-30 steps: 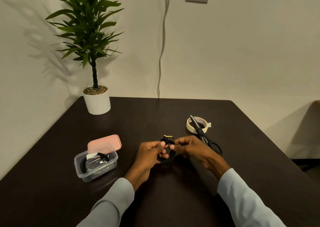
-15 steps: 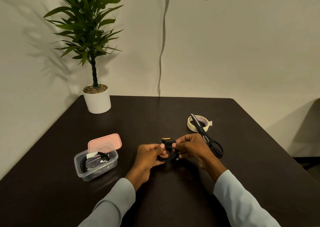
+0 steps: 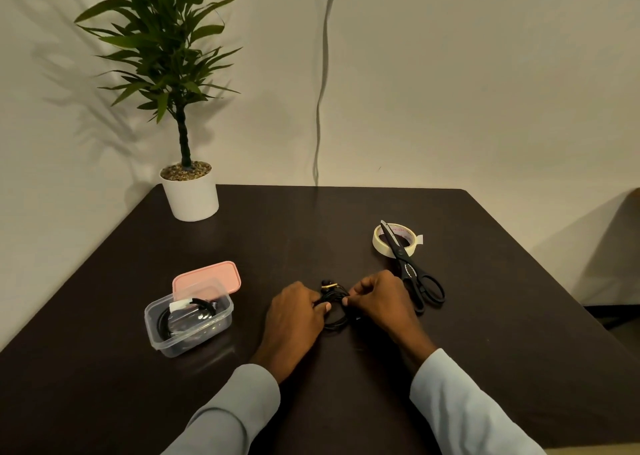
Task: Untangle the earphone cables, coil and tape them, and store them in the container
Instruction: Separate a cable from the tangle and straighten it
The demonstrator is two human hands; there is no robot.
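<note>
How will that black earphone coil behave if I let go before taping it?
Likely floppy: the earphone coil is thin cable, held in shape by the left hand and right hand. It may spring loose. Probably light, so it should slide easily on the smooth table.

From my remote seat the room reads dim and warm, with a yellowish cast over the wall (image 3: 485, 90). The light seems to come from the right and front, since the plant (image 3: 162, 45) throws a broad, soft shadow leftward on the wall. The dark table (image 3: 346, 402) swallows detail, showing only faint sheen near the clear container (image 3: 188, 319). Both hands cast weak shadows beneath them. Focus is fair at centre; the black cable (image 3: 334, 310) barely separates from the tabletop. Wide-angle stretch splays the table edges and sleeves.
</note>
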